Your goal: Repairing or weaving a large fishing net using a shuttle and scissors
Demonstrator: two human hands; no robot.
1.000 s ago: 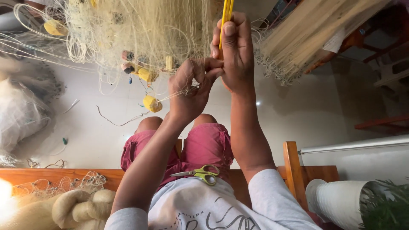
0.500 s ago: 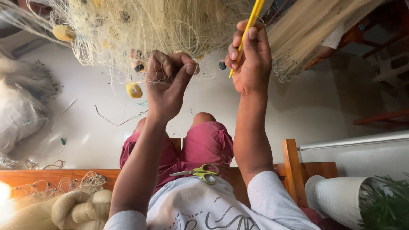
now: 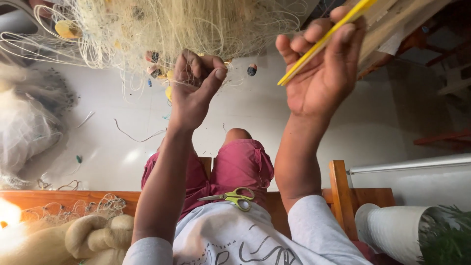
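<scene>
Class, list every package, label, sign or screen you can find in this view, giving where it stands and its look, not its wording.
None in view: no package, label, sign or screen.
Nearest thing: shirt, bottom centre, white with dark line drawing.

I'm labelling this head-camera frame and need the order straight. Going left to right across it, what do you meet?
Pale bundled net → coiled rope → left hand pinching net strands → scissors on the lap → right hand holding a yellow netting needle → wooden post → white roll → green plant.
</scene>
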